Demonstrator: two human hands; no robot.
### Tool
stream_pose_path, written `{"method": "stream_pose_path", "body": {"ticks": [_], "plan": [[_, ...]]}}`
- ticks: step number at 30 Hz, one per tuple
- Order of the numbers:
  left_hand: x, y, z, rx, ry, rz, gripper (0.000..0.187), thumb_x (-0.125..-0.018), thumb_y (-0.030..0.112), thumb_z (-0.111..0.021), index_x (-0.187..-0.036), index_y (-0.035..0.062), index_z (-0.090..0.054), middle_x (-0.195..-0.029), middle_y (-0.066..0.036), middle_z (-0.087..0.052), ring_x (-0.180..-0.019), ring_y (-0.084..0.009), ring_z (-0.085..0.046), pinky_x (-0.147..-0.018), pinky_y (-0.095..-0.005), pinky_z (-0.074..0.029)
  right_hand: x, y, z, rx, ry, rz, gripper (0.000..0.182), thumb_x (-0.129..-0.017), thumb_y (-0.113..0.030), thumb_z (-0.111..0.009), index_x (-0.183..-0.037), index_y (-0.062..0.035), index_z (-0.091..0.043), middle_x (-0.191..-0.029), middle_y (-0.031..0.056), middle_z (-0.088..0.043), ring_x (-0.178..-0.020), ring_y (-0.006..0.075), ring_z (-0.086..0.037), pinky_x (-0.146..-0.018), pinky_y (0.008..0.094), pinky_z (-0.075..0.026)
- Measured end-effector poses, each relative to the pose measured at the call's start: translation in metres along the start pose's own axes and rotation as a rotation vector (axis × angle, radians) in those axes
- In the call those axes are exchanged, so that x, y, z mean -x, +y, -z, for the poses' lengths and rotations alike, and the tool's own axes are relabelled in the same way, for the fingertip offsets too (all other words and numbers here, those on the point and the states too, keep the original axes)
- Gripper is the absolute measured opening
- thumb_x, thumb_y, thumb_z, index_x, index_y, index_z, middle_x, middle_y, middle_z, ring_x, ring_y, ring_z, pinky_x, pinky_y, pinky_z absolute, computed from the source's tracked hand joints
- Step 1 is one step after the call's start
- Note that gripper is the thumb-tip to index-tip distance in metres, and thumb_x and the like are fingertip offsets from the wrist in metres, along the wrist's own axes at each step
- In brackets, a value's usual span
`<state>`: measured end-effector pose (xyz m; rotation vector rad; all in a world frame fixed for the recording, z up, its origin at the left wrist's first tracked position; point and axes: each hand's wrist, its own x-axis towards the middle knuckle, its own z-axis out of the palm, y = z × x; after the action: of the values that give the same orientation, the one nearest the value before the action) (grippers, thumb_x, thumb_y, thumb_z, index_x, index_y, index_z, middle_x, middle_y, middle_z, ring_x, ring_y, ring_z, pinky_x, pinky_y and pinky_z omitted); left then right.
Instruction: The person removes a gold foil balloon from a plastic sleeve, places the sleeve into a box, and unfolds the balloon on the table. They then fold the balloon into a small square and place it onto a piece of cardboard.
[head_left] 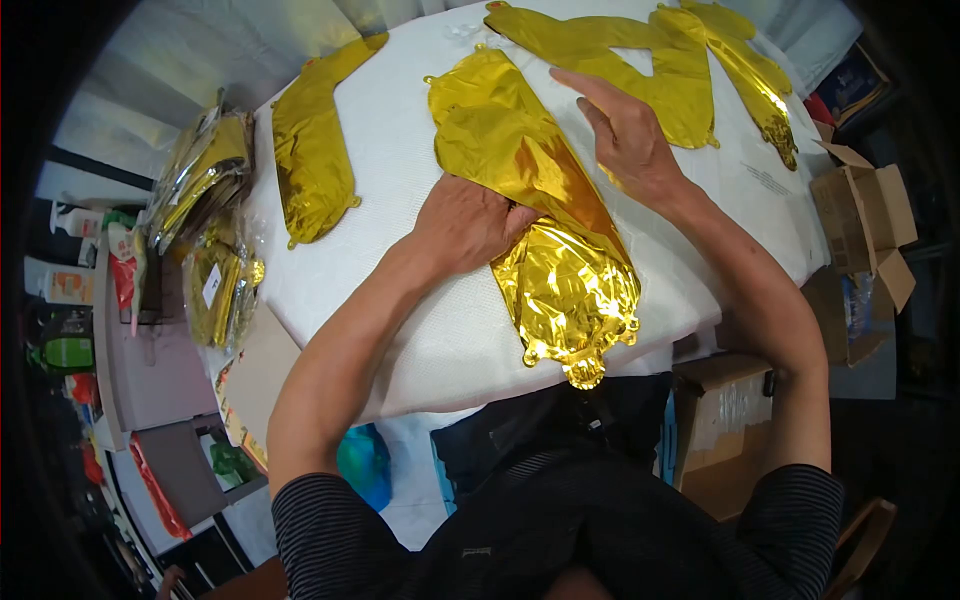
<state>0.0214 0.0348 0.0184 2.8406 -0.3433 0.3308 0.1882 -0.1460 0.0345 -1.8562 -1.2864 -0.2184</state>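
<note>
A gold foil balloon, flat and creased, lies on the white covered table with its near end over the front edge. My left hand grips its left side at mid-length, fingers tucked under the foil and thumb on top. My right hand is just right of the balloon's upper part, index finger stretched out and the other fingers partly curled, with nothing seen in it. Other flat gold foil balloons lie around: one at the left, one at the upper right and one at the far right.
Plastic-wrapped packs of gold foil sit at the table's left edge. Open cardboard boxes stand at the right, and another box is below the front edge. White curtains hang behind the table.
</note>
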Motion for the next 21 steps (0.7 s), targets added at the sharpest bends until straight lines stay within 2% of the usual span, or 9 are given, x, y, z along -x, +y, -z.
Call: {"method": "stream_pose_path", "body": {"ticks": [2,4,5,7,8,11,12,21], "plan": [[0.000,0.000,-0.002,0.003,0.005,-0.005,0.052,-0.104,0.042,-0.052,-0.143,0.0089,-0.053,-0.148,-0.020,-0.050,-0.139,-0.0409,-0.043,-0.119,-0.0506,-0.032,0.004,0.002,0.002,-0.004,0.044,0.017,0.046,-0.099,0.003,-0.055,-0.144,-0.0081,-0.058,-0.139,0.0230,-0.063,-0.124,0.0389,-0.064,-0.103,0.0385,-0.053],[0.000,-0.002,-0.003,0.005,-0.014,0.021,0.050,-0.103,0.042,-0.054,-0.140,0.0082,-0.057,-0.143,-0.020,-0.055,-0.136,-0.0424,-0.046,-0.115,-0.0513,-0.036,0.015,0.000,-0.001,0.040,-0.024,0.047,0.049,-0.097,0.004,-0.057,-0.145,-0.0053,-0.055,-0.144,0.0226,-0.060,-0.132,0.0374,-0.059,-0.112,0.0389,-0.048],[0.001,-0.002,-0.005,0.024,-0.026,0.019,0.050,-0.103,0.042,-0.054,-0.140,0.0082,-0.057,-0.143,-0.020,-0.055,-0.136,-0.0424,-0.046,-0.115,-0.0513,-0.036,0.021,0.001,-0.004,0.041,-0.032,0.027,0.049,-0.097,0.004,-0.057,-0.145,-0.0053,-0.055,-0.144,0.0226,-0.060,-0.132,0.0374,-0.059,-0.112,0.0389,-0.048],[0.001,-0.004,-0.007,0.008,0.004,0.031,0.049,-0.103,0.042,-0.055,-0.137,0.0072,-0.059,-0.138,-0.021,-0.059,-0.133,-0.0432,-0.049,-0.112,-0.0514,-0.039,0.033,0.001,-0.014,0.165,-0.107,0.112,0.053,-0.094,0.003,-0.060,-0.146,-0.0019,-0.052,-0.148,0.0218,-0.056,-0.140,0.0358,-0.052,-0.119,0.0403,-0.043],[0.001,-0.004,-0.007,0.006,0.015,0.027,0.049,-0.103,0.043,-0.054,-0.137,0.0068,-0.059,-0.136,-0.021,-0.060,-0.132,-0.0418,-0.051,-0.111,-0.0510,-0.039,0.039,-0.002,-0.017,0.195,-0.155,0.078,0.057,-0.093,0.001,-0.063,-0.149,-0.0001,-0.049,-0.152,0.0207,-0.053,-0.145,0.0350,-0.047,-0.123,0.0410,-0.037],[0.001,-0.004,-0.008,0.005,0.006,0.017,0.050,-0.104,0.043,-0.053,-0.138,0.0054,-0.058,-0.136,-0.021,-0.061,-0.131,-0.0401,-0.052,-0.111,-0.0496,-0.039,0.046,-0.010,-0.025,0.224,-0.210,0.066,0.062,-0.091,0.000,-0.064,-0.151,-0.0013,-0.046,-0.155,0.0206,-0.050,-0.148,0.0353,-0.043,-0.125,0.0410,-0.034],[0.001,-0.009,-0.011,-0.067,-0.024,0.005,0.052,-0.105,0.044,-0.052,-0.138,0.0043,-0.058,-0.135,-0.020,-0.062,-0.130,-0.0391,-0.053,-0.111,-0.0485,-0.040,0.047,-0.014,-0.026,0.235,-0.252,0.016,0.065,-0.090,0.001,-0.065,-0.151,0.0001,-0.045,-0.157,0.0214,-0.047,-0.150,0.0363,-0.040,-0.127,0.0424,-0.029],[-0.001,-0.005,-0.003,-0.054,-0.046,-0.017,0.052,-0.106,0.043,-0.053,-0.139,0.0042,-0.058,-0.139,-0.019,-0.060,-0.133,-0.0397,-0.050,-0.116,-0.0492,-0.035,0.047,-0.021,-0.030,0.332,-0.265,0.005,0.066,-0.084,0.002,-0.068,-0.147,0.0035,-0.048,-0.155,0.0232,-0.048,-0.151,0.0373,-0.038,-0.127,0.0480,-0.028]]}}
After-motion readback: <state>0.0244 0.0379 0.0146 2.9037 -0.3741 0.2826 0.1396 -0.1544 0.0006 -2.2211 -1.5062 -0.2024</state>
